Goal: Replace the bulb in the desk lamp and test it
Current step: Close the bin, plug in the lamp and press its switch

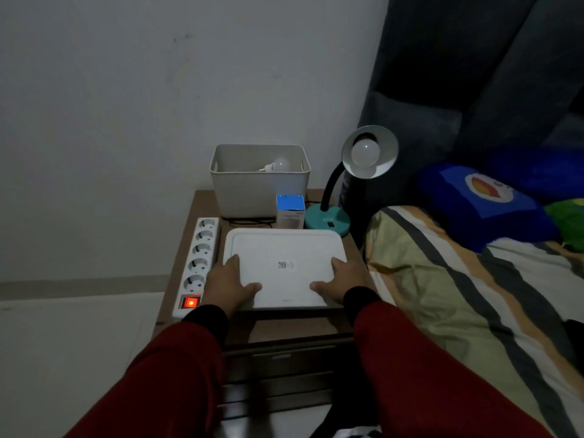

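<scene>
We're looking down at a brown nightstand [186,235] in dim light, using the white lid [284,251] lying flat on it as our reference. Our left hand [229,284] is resting palm-down on the lid's near-left corner, fingers spread flat, thumb pointing inward along the near edge. Our right hand [339,282] is mirroring that on the near-right corner, also spread flat. Neither hand is gripping or pinching anything; both are just pressing on the lid surface. Red sleeves with black cuffs are covering both arms.

Behind the lid, a white bin [259,184] is standing open against the wall, and a loose bulb [275,165] is lying on its side inside it. Just behind the lid's far-right edge, a small blue-and-white box [290,211] is standing upright. Right of that box, off the lid's far-right corner, the desk lamp [328,216] is sitting on its teal base, black gooseneck curving up to a shade facing us. A round bulb in the lamp [365,151] is seated in the shade and looking unlit, though the dim lighting is making that hard to confirm.

Left of the lid, a white power strip [199,257] is running along the nightstand edge, its red switch glowing at the near end. Right of the lid, a bed with striped bedding [458,295] is butting up to the nightstand.
</scene>
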The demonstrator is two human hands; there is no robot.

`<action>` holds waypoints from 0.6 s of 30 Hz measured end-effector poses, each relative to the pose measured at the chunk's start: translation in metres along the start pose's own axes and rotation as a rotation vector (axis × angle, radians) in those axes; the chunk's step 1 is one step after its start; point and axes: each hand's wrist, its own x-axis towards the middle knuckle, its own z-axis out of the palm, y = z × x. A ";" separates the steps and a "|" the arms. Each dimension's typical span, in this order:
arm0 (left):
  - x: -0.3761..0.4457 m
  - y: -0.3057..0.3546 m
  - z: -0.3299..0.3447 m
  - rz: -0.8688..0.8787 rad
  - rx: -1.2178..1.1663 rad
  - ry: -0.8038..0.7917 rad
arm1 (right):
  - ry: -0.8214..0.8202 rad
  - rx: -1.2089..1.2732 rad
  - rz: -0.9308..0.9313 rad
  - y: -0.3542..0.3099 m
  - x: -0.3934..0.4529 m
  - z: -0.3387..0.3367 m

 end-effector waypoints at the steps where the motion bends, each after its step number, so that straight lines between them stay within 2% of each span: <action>1: 0.005 0.002 -0.007 0.008 -0.003 0.034 | 0.038 0.003 -0.012 -0.006 0.002 -0.006; 11: 0.083 0.011 -0.085 0.124 -0.090 0.304 | 0.243 0.095 -0.161 -0.086 0.067 -0.065; 18: 0.169 0.018 -0.122 0.110 -0.033 0.323 | 0.275 0.089 -0.211 -0.132 0.144 -0.094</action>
